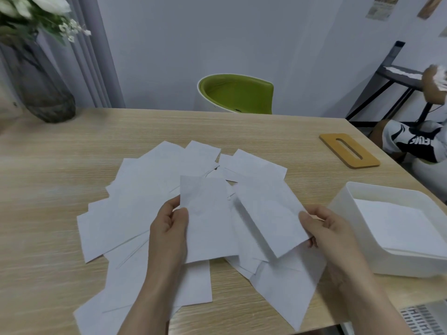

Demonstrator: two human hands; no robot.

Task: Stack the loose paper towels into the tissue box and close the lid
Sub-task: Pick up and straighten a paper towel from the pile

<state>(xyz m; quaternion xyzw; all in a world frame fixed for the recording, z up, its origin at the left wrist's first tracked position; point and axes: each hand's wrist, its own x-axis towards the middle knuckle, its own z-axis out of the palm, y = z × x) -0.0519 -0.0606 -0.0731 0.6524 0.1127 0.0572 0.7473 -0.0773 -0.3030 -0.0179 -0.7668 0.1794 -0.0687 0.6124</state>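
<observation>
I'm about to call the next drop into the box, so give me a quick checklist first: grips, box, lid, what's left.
1. Left hand holds a towel: ok.
2. Right hand holds a second towel: ok.
3. Tissue box open, beside the right hand: ok.
4. Towels already in the box lying flat: ok.
5. Lid off, lying apart on the table: ok.
6. Pile fully cleared: not ok, many loose.

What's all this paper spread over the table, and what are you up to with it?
A person is gathering loose paper towels from the wooden table. The left hand pinches one sheet and the right hand holds another. The open white tissue box at the right already has some sheets inside. Its wooden lid lies apart, farther back on the table.
</observation>
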